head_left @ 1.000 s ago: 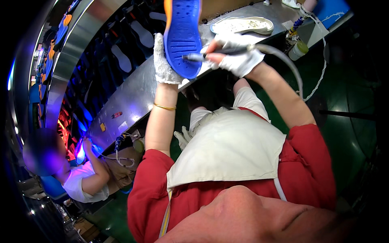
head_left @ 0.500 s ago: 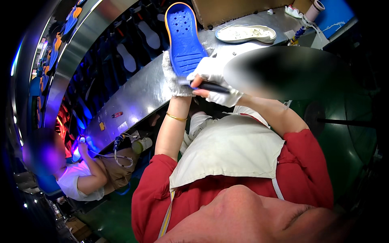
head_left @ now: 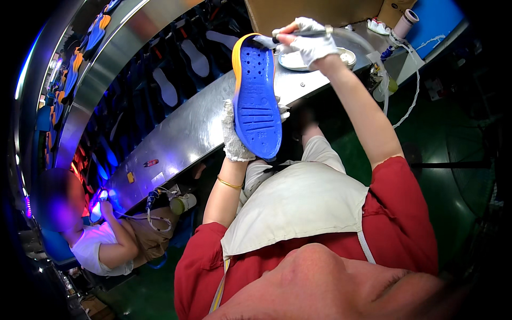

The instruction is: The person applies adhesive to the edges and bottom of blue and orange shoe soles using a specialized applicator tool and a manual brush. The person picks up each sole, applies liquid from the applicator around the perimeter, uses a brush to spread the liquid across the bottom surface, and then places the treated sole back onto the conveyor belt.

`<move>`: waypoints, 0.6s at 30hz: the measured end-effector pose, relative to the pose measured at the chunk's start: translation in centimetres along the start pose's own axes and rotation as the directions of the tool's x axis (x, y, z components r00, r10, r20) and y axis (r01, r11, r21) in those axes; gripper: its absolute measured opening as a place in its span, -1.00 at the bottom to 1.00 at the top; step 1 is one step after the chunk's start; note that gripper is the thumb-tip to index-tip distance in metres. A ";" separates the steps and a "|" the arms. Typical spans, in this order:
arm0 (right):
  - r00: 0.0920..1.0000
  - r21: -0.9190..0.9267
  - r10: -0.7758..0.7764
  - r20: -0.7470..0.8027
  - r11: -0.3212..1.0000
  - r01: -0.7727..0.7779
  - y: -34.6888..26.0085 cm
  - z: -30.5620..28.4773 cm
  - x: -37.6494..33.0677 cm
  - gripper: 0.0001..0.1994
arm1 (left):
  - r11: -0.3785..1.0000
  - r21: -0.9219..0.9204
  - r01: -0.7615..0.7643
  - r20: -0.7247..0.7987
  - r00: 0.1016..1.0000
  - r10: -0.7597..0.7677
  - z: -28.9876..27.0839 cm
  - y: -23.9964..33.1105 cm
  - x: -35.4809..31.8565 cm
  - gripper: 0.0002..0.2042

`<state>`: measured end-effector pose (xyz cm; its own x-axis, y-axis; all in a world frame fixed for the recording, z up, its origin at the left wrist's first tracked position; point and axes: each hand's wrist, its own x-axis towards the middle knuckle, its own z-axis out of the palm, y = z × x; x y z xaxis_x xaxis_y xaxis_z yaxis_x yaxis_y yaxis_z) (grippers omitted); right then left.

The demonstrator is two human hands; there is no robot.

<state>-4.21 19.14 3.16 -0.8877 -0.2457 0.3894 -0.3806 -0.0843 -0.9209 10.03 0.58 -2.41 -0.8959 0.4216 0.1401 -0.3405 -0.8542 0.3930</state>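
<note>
A blue shoe sole [head_left: 258, 106] with an orange rim stands out over the near edge of the bench. My left hand [head_left: 233, 133], in a whitish knit glove, is closed on its lower left side; a few gloved fingertips show past the right edge. At the top end of the sole, a pale-bristled brush [head_left: 265, 41] touches the rim. My right hand [head_left: 314, 42], in a fingertip-less white glove, grips the brush's dark handle, from which a clear hose [head_left: 362, 41] runs off to the right. Behind that hand lies a white sole [head_left: 348, 57], partly covered.
The metal bench [head_left: 197, 120] runs from lower left to upper right, beside dark racks of pale insoles [head_left: 195, 57]. A cardboard box [head_left: 314, 13] and a pinkish roll [head_left: 406, 20] stand at the back. A co-worker [head_left: 109, 245] sits at the lower left.
My right hand has moved the brush up from the sole's lower end to its top end. The sole has come lower and nearer to me. The hose now shows.
</note>
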 end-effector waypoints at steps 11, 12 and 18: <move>0.877 -0.237 -0.355 0.325 0.867 0.439 -1.2 2.1 -4.4 -0.84 | 0.983 0.154 -0.104 -0.290 0.946 0.146 -0.6 2.2 0.0 -0.46; 0.837 -0.234 -0.385 0.389 0.838 0.494 -1.6 2.4 -4.4 -0.81 | 0.981 0.164 -0.106 -0.319 0.935 0.154 -0.5 2.2 0.0 -0.46; 0.635 -0.247 -0.097 0.767 0.868 0.431 -3.8 2.3 -6.2 -0.73 | 0.944 0.285 -0.167 -0.226 0.945 0.236 -3.2 3.6 -0.6 -0.48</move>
<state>3.37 18.72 4.25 -0.3281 -0.8881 0.3220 -0.7767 0.0596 -0.6270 8.41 -3.75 -4.00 -0.9916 0.1282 0.0196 -0.0901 -0.7900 0.6064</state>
